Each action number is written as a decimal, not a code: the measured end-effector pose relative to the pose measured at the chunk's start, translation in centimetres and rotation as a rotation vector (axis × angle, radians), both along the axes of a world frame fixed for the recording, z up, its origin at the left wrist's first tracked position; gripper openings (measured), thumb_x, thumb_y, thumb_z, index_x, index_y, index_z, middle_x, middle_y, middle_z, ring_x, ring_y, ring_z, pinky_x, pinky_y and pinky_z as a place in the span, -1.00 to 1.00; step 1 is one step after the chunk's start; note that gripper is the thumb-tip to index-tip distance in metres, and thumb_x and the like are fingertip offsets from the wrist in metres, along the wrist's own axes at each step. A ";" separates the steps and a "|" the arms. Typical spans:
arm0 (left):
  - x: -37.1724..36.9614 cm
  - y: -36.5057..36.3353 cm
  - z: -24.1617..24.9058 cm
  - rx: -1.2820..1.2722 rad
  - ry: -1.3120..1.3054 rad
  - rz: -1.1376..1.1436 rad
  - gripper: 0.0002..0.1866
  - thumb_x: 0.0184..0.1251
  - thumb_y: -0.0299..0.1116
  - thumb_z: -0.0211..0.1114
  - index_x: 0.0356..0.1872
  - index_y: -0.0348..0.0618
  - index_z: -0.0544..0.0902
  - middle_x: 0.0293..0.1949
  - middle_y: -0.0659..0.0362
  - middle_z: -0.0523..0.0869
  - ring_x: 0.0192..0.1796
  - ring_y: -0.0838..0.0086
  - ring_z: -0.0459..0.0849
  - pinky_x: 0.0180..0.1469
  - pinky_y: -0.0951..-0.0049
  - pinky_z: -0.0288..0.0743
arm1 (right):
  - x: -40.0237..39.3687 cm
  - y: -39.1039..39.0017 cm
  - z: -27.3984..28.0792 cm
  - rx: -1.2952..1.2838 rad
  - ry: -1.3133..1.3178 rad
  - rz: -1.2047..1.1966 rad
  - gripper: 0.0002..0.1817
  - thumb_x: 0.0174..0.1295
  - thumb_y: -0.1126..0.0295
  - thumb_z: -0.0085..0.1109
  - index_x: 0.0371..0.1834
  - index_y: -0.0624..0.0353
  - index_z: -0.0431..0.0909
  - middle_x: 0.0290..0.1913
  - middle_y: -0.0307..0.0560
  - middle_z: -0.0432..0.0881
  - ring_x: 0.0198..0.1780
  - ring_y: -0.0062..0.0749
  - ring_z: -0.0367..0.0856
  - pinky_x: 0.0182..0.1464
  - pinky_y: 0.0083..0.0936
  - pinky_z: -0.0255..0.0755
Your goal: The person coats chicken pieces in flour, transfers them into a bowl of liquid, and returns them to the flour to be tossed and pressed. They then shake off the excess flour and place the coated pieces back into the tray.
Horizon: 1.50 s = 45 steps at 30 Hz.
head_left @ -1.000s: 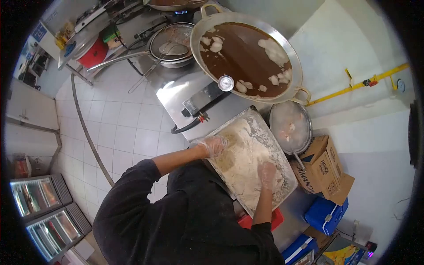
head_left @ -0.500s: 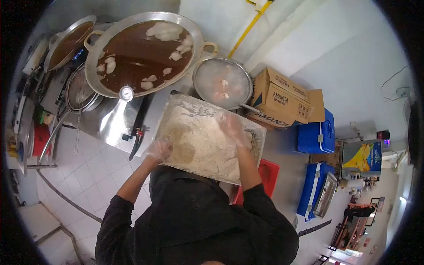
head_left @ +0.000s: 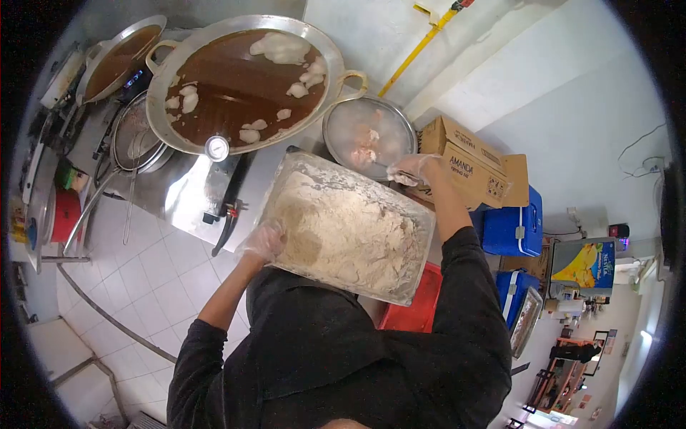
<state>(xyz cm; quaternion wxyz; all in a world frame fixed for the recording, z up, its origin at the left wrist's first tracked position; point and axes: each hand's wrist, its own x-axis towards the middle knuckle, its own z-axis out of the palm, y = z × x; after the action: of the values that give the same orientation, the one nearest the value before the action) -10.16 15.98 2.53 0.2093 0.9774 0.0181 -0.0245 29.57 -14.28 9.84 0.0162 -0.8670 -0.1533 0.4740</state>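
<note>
Head view: the right hand [head_left: 418, 169] is beside the lower right rim of a round metal pot [head_left: 326, 139], between it and an AMANDA frying-fat carton [head_left: 468, 179]; its fingers are bent, but whether they have closed on anything cannot be told. The left hand [head_left: 264, 242], in a clear plastic glove, is loosely curled over the left edge of a rectangular metal tray [head_left: 423, 264]; how firmly it grips that edge cannot be told. Pale flour [head_left: 336, 225] covers most of the tray, which lies tilted across the view just in front of the person.

Inside the pot, pinkish pieces [head_left: 364, 156] sit in cloudy liquid. Further out, a large two-handled wok [head_left: 157, 100] holds brown liquid [head_left: 221, 79] with whitish pieces [head_left: 282, 48] in it, and a dial thermometer [head_left: 216, 148] stands at its near rim. A red tub [head_left: 418, 300] lies partly under the tray's right end, and a blue cooler [head_left: 513, 232] is beyond the carton.
</note>
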 end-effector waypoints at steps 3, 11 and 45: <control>-0.2 0.0 -0.8 0.097 -0.113 -0.040 -0.71 0.30 -0.25 0.06 -0.19 -0.30 0.56 -0.32 -0.15 0.68 -0.20 0.00 0.68 -0.05 0.08 0.56 | -3.4 0.7 0.1 0.104 -0.052 -0.324 -0.54 0.34 -0.11 0.00 -0.21 0.04 0.69 -0.35 -0.19 0.68 -0.46 -0.55 0.56 -0.46 -0.52 0.39; -0.1 0.1 -1.4 0.021 -0.125 -0.007 -0.77 0.35 -0.25 0.09 -0.24 -0.21 0.56 -0.33 -0.12 0.63 -0.31 -0.03 0.67 -0.22 0.01 0.57 | -6.0 0.9 -5.9 0.279 -0.202 -0.168 -0.56 0.42 0.16 -0.11 -0.16 0.36 0.62 -0.34 0.02 0.69 -0.38 -0.28 0.63 -0.32 -0.31 0.44; -0.3 0.1 -3.4 -0.008 -0.249 -0.004 -0.77 0.34 -0.25 0.12 -0.26 -0.22 0.57 -0.36 -0.09 0.67 -0.30 0.01 0.68 -0.19 0.06 0.58 | -7.9 -0.1 -0.9 0.241 -0.127 -0.311 -0.61 0.43 0.18 -0.12 -0.23 0.31 0.55 -0.42 -0.09 0.59 -0.46 -0.30 0.55 -0.37 -0.24 0.43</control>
<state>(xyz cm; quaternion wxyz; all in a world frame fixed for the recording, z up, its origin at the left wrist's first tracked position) -10.43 16.12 -0.90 0.2139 0.9720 -0.0101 0.0966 21.63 -14.36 8.93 0.1831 -0.9001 -0.0737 0.3885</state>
